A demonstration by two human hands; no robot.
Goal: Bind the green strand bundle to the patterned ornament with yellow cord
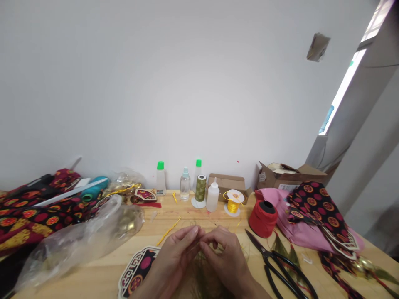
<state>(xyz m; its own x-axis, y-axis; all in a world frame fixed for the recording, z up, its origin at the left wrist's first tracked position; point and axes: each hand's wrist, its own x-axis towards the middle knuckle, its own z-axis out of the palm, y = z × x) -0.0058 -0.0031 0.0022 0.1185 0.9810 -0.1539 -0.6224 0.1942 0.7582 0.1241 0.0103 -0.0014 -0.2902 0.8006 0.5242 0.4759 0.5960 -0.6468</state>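
My left hand and my right hand meet over the front middle of the wooden table. The fingertips of both are pinched close together, on something too fine to make out. Below and between them hangs a bunch of olive-green threads, partly hidden by the right hand. Left of my left hand lies a dark patterned fabric piece with a white fretwork border, partly covered by my forearm. A twisted yellow cord runs up from it. To the right of my right hand rest black-handled scissors, blades apart.
Along the wall stand glue bottles, a green thread spool, a yellow cord spool and cardboard boxes. A red thread cone sits behind the scissors. Plastic bags and patterned fabric crowd the sides.
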